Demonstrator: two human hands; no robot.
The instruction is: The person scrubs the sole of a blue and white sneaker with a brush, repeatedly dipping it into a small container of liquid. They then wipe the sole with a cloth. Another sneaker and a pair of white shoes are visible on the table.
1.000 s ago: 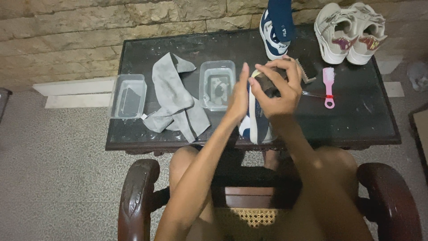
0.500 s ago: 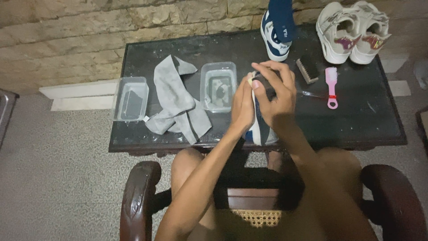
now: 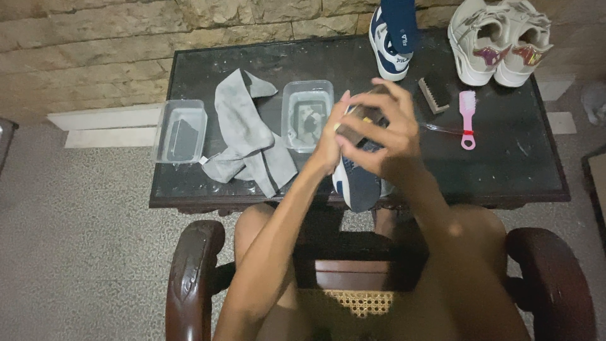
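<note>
My left hand (image 3: 329, 144) grips a navy and white sneaker (image 3: 357, 187) by its side and holds it upright over the near edge of the table. My right hand (image 3: 390, 137) is curled over the top of the sneaker and holds a brown brush (image 3: 361, 117) pressed against it. The brush is mostly covered by my fingers. The matching navy sneaker (image 3: 390, 45) stands at the back of the table.
On the dark glass-topped table (image 3: 511, 167) lie a grey cloth (image 3: 245, 136), two clear plastic tubs (image 3: 307, 112) (image 3: 180, 131), a dark brush (image 3: 434, 95), a pink brush (image 3: 467, 111) and white sneakers (image 3: 499, 44). Wooden chair arms (image 3: 192, 278) (image 3: 550, 281) flank my legs. A stone wall stands behind.
My right hand has shifted the brush a little along the sneaker's top. My left hand has kept its hold, and the sneaker sits slightly lower toward me.
</note>
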